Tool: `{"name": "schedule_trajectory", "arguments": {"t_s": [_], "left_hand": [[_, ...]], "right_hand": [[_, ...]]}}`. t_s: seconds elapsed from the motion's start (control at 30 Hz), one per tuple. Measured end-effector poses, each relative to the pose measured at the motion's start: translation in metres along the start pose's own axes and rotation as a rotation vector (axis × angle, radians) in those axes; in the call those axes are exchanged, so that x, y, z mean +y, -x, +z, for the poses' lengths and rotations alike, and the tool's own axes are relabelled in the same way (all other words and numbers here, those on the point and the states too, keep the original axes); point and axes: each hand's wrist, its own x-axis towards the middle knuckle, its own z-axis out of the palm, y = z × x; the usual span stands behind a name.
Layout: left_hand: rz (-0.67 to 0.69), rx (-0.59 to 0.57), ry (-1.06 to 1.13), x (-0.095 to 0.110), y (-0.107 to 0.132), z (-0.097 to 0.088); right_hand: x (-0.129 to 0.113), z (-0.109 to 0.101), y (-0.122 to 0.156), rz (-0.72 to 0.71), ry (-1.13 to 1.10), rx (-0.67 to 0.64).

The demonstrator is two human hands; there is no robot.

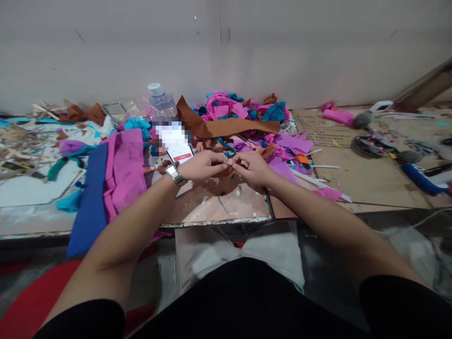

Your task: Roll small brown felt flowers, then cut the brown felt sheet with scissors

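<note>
Close together over the front of the table, my left hand [205, 165] and my right hand [254, 168] pinch a small piece of brown crepe paper [226, 172] between thumbs and fingertips. Much of the piece is hidden by the fingers. A silver watch [176, 173] is on my left wrist. Just behind my left hand lies a lit phone [178, 146]. Beyond both hands stretches a long brown crepe paper strip [233, 127], lying over a heap of pink, purple and teal crepe paper [229, 106].
Blue [92, 193] and pink crepe sheets [129, 160] hang over the table's front edge at left. A capped plastic bottle [161, 101] stands at the back. To the right are an orange cutter [302, 160], white sticks [325, 166], cardboard [318, 136] and a round dark dish [373, 145].
</note>
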Motion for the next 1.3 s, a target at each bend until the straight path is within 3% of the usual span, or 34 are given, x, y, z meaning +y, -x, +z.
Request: {"name": "schedule_trajectory", "arguments": {"t_s": [0.2,0.47,1.3], "left_hand": [[-0.034,0.005,-0.068,-0.009,0.000,-0.004],[-0.069,-0.046,-0.097,-0.005,-0.001,0.002],[-0.144,-0.143,0.409,-0.007,-0.004,0.007]], "right_hand": [[-0.002,-0.003,-0.001,-0.008,0.013,-0.009],[-0.005,-0.005,0.001,-0.048,0.037,-0.087],[-0.004,-0.001,0.003,-0.196,0.155,-0.066]]}}
